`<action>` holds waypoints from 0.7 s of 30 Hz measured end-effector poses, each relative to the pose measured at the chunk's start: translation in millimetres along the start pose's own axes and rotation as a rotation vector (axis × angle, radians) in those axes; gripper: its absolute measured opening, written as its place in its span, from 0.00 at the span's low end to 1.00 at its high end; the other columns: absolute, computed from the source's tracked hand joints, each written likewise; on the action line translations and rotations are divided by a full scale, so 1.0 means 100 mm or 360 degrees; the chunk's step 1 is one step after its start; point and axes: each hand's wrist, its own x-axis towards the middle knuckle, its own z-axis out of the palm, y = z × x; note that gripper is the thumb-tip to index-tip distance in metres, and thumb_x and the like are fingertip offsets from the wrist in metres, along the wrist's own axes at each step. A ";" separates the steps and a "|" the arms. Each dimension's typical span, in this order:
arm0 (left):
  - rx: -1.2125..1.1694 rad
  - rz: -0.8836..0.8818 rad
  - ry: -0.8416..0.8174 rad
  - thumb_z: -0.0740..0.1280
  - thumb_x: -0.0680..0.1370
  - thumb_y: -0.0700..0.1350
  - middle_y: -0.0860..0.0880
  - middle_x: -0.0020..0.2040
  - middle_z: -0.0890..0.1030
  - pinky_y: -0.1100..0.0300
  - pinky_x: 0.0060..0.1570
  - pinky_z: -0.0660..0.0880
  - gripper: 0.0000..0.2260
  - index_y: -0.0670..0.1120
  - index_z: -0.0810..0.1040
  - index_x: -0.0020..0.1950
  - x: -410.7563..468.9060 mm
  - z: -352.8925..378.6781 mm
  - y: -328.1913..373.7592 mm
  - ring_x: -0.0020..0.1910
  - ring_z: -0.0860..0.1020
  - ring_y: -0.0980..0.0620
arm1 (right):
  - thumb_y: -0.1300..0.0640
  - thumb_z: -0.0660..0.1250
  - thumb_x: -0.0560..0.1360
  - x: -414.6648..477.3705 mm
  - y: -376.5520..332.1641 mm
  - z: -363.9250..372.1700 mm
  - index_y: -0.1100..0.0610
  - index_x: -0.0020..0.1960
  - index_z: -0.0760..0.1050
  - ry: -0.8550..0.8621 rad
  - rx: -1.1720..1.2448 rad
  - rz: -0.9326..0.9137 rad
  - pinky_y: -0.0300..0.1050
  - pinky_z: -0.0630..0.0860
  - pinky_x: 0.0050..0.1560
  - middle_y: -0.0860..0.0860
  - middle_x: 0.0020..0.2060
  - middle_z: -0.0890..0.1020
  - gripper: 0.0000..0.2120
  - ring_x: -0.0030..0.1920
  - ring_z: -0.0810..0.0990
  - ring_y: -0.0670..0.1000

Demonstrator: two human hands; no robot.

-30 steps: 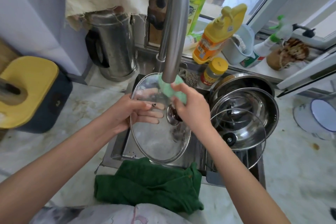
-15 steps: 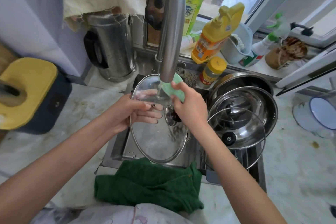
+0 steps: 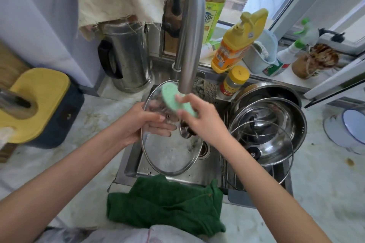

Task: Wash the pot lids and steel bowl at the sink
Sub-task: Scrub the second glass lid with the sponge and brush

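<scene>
Scrubbing step. Your left hand (image 3: 136, 124) pinches glass lid (image 3: 167, 156) at rim, thumb over, fingers beneath, tilted above sink (image 3: 129, 161) under faucet spout (image 3: 189, 49). Your right hand (image 3: 205, 122) grips green sponge (image 3: 171, 98) against lid's upper part. Next: scrub round knob (image 3: 185, 131), then rinse. Steel bowl (image 3: 293, 122), right, holds second glass lid (image 3: 272, 144), apparently awaiting wash.

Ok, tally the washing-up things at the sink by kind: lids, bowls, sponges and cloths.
Round glass pot lids with steel rims: 2
Round steel bowls: 2
Light green sponge: 1
Dark green cloth: 1
Total: 6
</scene>
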 end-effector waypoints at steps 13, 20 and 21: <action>-0.0063 -0.0030 0.0016 0.65 0.68 0.31 0.36 0.48 0.84 0.51 0.39 0.82 0.21 0.42 0.76 0.61 0.00 0.00 -0.03 0.43 0.84 0.40 | 0.48 0.67 0.75 0.19 0.11 0.04 0.45 0.59 0.77 0.0103 -0.0170 0.0166 0.46 0.75 0.41 0.52 0.47 0.84 0.13 0.41 0.80 0.54; -0.0227 -0.0012 0.0046 0.69 0.65 0.33 0.34 0.51 0.82 0.50 0.42 0.82 0.23 0.41 0.76 0.60 -0.15 -0.18 0.00 0.45 0.84 0.38 | 0.46 0.65 0.77 0.32 0.33 -0.03 0.44 0.61 0.75 0.0074 -0.0255 0.0187 0.46 0.75 0.42 0.49 0.53 0.83 0.13 0.44 0.79 0.49; -0.0259 -0.0002 0.0047 0.75 0.62 0.34 0.33 0.51 0.82 0.50 0.42 0.83 0.25 0.41 0.77 0.59 -0.18 -0.23 0.01 0.46 0.84 0.37 | 0.47 0.65 0.77 0.30 0.46 -0.05 0.45 0.60 0.76 0.0074 -0.0253 0.0270 0.45 0.73 0.42 0.51 0.53 0.83 0.13 0.45 0.79 0.51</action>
